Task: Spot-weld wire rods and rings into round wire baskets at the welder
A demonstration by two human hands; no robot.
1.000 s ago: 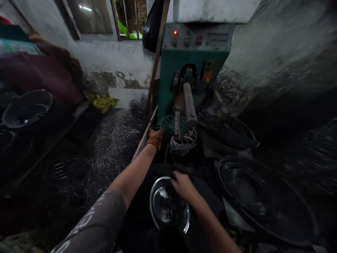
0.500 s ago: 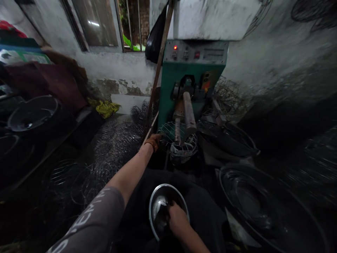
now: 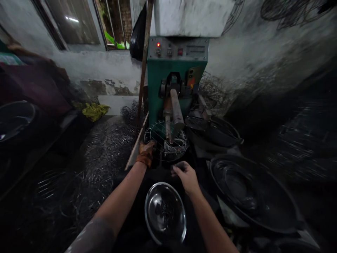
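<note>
My left hand (image 3: 146,151), in a brown-orange glove, is closed on the left edge of a round wire frame (image 3: 155,140). The frame sits at the lower rod (image 3: 167,129) of a green machine (image 3: 158,80), beneath the thick upper rod (image 3: 176,109). Bare and pinched, my right hand (image 3: 186,175) hovers just short of the frame's near side; whatever is between its fingertips is too small and dark to name. Below it, a shiny metal bowl (image 3: 150,225) rests on my lap with small dark pieces (image 3: 165,212) inside.
Tangled wire frames (image 3: 105,144) pile up on the left. Wide dark basins (image 3: 279,214) stand to the right. A wooden board (image 3: 135,147) leans beside the machine, whose panel shows a lit red lamp (image 3: 158,44). A yellow cloth (image 3: 95,111) lies near the wall.
My right hand has come up out of the bowl toward the wire frame, fingers pinched. My left hand stays at the frame, now showing more of its ring. The view has shifted right.
</note>
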